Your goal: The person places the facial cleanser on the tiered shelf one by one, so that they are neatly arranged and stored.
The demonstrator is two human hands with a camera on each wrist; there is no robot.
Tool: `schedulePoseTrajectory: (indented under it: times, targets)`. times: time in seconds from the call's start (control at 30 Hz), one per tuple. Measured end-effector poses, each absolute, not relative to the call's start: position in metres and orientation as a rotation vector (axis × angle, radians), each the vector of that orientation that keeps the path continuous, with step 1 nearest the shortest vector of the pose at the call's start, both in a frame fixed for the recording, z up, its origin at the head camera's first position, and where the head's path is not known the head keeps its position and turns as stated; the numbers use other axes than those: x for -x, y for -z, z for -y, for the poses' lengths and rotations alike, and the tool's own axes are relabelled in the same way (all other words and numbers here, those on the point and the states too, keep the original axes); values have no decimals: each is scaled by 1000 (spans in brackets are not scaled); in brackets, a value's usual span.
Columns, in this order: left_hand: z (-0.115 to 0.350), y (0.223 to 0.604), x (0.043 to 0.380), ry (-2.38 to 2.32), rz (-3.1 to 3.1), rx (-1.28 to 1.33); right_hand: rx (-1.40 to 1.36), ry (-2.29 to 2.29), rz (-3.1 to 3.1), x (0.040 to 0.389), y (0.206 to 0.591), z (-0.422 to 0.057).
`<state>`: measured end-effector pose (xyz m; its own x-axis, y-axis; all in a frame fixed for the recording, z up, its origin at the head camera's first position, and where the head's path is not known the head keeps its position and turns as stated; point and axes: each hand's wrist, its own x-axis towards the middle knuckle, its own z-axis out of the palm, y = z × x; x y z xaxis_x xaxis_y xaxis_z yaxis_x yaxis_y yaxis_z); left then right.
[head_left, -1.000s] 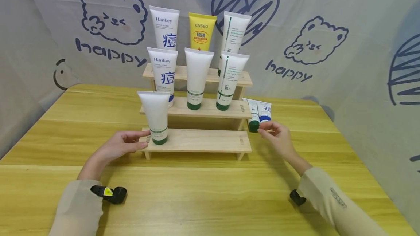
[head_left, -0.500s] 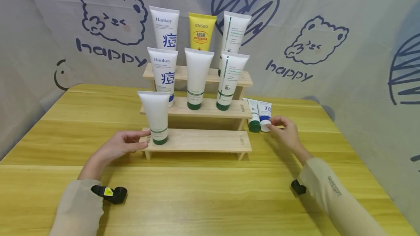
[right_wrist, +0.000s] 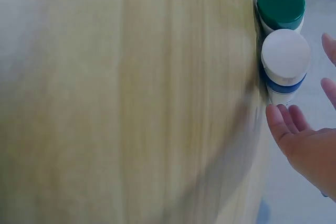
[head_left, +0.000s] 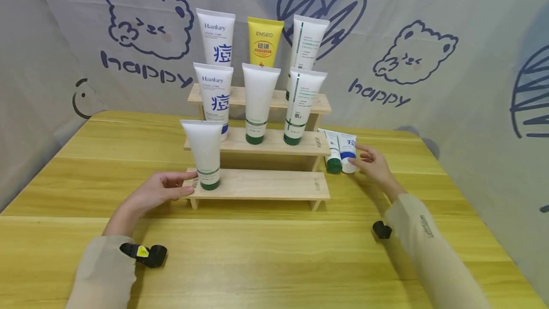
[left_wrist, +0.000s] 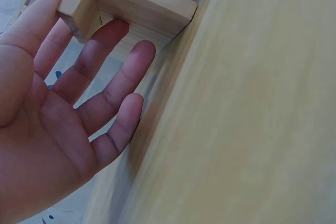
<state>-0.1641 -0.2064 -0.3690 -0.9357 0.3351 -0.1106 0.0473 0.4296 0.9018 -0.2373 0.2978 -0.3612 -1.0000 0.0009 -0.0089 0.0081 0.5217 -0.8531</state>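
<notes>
Broadly, the yellow wooden table (head_left: 274,261) filled the view, and on it stood the three-step wooden rack (head_left: 261,185). Three tubes stood on caps on its top step, three more on the middle step, and one white green-capped tube (head_left: 204,154) stood at the left end of the lowest step.

My left hand (head_left: 152,194) lay at the rack's lower left corner, fingers straight and relaxed, gripping nothing. In the left wrist view my fingertips (left_wrist: 113,30) touched the rack's leg (left_wrist: 139,6) under the bottom board, while my thumb lay along the end of the wood. The standing tube was just beside my thumb in the head view, though I could not tell whether they touched.

My right hand (head_left: 375,166) was at the right of the rack, beside two small tubes lying on the table. The blue-banded tube (head_left: 347,151) with the white cap lay nearest my fingers, which were loosely spread around its cap end without closing on it; whether they touched it I could not tell. The green-capped small tube (head_left: 332,152) lay against it on the rack's side, their caps (right_wrist: 283,30) side by side in the right wrist view.
</notes>
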Motion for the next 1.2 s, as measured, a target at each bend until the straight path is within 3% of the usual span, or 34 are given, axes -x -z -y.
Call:
schedulePoseTrajectory:
  times: [0.87, 1.2]
  targets:
    - [206, 367, 163, -1527, -2407, -325, -39, 1318, -2608, 254, 367, -293]
    - [206, 368, 163, -1526, -2412, -333, -257, 1364, -2613, 257, 365, -286]
